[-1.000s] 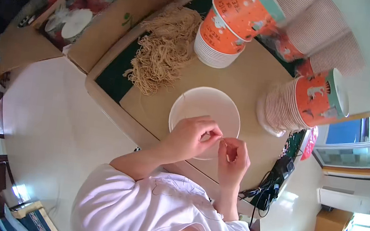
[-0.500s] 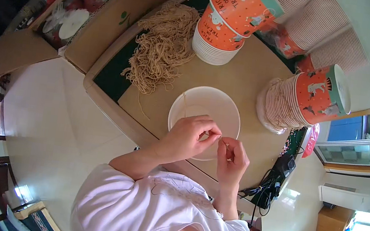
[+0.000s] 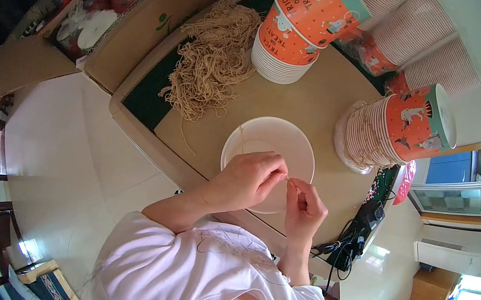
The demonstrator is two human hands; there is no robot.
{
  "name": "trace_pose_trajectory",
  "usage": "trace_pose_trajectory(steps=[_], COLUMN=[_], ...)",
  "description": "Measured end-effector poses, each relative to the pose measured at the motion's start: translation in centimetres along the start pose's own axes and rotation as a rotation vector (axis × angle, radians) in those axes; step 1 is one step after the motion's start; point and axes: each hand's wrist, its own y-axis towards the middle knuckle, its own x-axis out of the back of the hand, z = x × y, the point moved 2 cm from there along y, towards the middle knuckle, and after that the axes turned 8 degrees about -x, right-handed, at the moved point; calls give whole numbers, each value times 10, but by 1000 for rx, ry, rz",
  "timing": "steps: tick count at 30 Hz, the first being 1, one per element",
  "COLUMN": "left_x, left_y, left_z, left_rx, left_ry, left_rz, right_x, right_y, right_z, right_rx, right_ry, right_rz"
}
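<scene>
A white paper bucket [image 3: 300, 149] stands on the brown board near me. Over its near part, my left hand [image 3: 249, 178] and my right hand [image 3: 305, 209] meet with fingers pinched. A thin bit of tan string shows between the fingertips, too small to make out fully. Another length of string [image 3: 241, 138] crosses the bucket's far left rim and hangs down inside. Beyond the bucket, to the left, lies a loose tangled heap of tan string [image 3: 212, 61], with one strand trailing off toward me.
A stack of orange printed buckets [image 3: 288, 38] rises at the far edge. Another stack [image 3: 401, 131], partly in clear plastic, lies tilted at the right, with string on it. Black cables [image 3: 341, 242] and an adapter sit at the right edge. A cardboard box [image 3: 141, 28] of containers is far left.
The bucket has shifted slightly toward me and to the right. My right hand has moved a little rightward and down, and both hands remain pinched together.
</scene>
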Motion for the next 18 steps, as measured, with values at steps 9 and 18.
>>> trace_pose_trajectory(steps=[9,18], left_x=[-4,-4], left_y=[-2,0], left_z=[1,-8], left_rx=[-53,-32], left_ry=[179,11], left_rz=[-41,39], right_x=[4,19], right_y=[1,4], right_z=[6,-1], right_rx=[35,-48], right_ry=[-42,106], right_rz=[32,-20])
